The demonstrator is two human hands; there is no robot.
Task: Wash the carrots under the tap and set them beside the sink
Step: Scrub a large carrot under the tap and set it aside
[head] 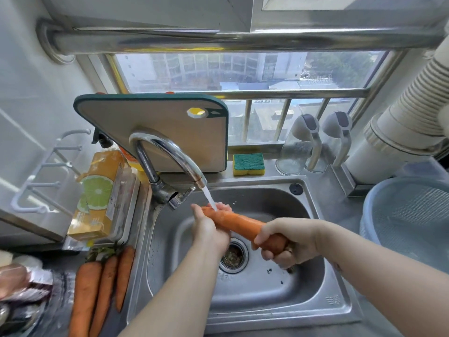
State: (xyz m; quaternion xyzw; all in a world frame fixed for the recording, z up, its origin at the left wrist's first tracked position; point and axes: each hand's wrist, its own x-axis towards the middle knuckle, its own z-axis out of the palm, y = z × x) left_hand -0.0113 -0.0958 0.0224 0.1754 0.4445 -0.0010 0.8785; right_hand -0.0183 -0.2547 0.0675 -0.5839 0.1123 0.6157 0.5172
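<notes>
Carrot (pixel 239 223) in left fingers (pixel 224 207), right fingers (pixel 261 235)

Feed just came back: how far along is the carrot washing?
Done: unclear; three carrots lie left of the sink, and I cannot tell whether they are washed or waiting. In hand: one carrot is under the running tap, the right hand gripping its thick end, the left hand wrapped round its tip. Left: set this carrot beside the sink, and wash those three if they are unwashed.
</notes>
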